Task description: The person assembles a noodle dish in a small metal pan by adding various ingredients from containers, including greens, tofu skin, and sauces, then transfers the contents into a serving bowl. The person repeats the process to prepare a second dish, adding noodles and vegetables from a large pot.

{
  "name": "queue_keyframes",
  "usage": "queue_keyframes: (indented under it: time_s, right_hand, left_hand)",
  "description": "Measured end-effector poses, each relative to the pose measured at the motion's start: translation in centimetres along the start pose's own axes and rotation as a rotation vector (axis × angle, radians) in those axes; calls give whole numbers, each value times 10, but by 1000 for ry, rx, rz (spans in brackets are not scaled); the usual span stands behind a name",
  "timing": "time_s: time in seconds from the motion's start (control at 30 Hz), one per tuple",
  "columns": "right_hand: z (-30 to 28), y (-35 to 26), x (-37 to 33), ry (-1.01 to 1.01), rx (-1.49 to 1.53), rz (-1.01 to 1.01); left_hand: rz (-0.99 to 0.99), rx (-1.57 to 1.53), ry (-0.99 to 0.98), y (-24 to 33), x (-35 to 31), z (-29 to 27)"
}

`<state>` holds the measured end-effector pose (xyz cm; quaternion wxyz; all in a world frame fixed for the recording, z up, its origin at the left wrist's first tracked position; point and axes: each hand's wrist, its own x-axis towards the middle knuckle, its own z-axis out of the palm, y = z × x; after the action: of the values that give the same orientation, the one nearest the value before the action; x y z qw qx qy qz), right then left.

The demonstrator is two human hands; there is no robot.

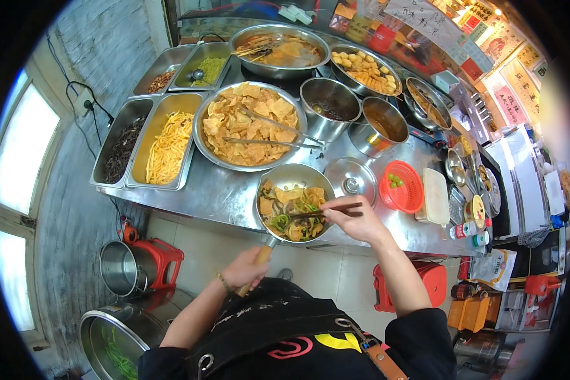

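A metal saucepan (296,171) sits at the counter's front edge, its wooden handle (259,260) pointing toward me. My left hand (245,268) is closed around that handle. Dark wooden chopsticks (347,210) are pinched in my right hand (353,220), above the pan's right rim. Their tips reach down into the food (292,215), a mix of fried tofu-skin pieces, green vegetables and brown strips. Just behind the pan stands a wide steel bowl of fried tofu-skin pieces (250,123), with metal tongs (266,144) lying across it. A round metal lid (351,184) lies right of the pan.
Trays of yellow strips (169,149) and dark shreds (125,149) line the left. Steel pots (329,109) and a large broth basin (280,50) stand behind. At right are a red basket (400,185), a pale container (433,196) and bottles (463,229). Red stools (411,285) stand below.
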<state>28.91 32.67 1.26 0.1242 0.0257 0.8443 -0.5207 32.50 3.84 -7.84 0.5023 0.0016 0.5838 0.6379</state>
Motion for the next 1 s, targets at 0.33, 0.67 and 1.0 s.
queue_keyframes:
  time_s: [0.33, 0.67, 1.0]
  right_hand:
    - [-6, 17, 5, 185, 156, 30]
    - [10, 14, 2, 235, 115, -83]
    - [23, -57, -22, -284, -240, -441]
  left_hand:
    - [2, -6, 2, 0, 0, 5]
    - [-2, -1, 25, 2, 1, 8]
    - [-16, -22, 14, -2, 1, 3]
